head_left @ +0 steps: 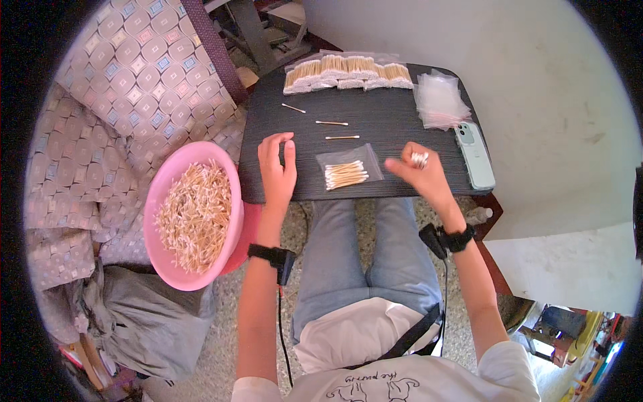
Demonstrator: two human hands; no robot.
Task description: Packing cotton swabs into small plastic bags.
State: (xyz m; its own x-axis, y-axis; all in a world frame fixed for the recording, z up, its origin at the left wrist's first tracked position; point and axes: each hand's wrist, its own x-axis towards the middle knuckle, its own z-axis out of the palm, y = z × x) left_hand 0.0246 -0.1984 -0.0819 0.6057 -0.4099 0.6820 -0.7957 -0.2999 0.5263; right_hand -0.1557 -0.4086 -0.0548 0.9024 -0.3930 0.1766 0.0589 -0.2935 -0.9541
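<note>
My right hand (424, 175) is closed around a small bunch of cotton swabs (420, 159), whose white tips poke out of the fist. Its thumb points toward a clear plastic bag (370, 162) on the black table. A row of cotton swabs (346, 175) lies at that bag; whether they are inside it or on top I cannot tell. My left hand (277, 167) is over the table's left side, empty, with thumb and fingers apart. Beyond the bag are two loose cotton swabs (342, 137), and another single swab (293, 108) lies farther left.
Filled bags of swabs (348, 70) line the table's (261, 107) far edge. Empty clear bags (442, 100) and a pale green phone (474, 157) lie at the right. A pink basin (234, 231) full of loose swabs stands left of the table, beside a patterned sofa (147, 60).
</note>
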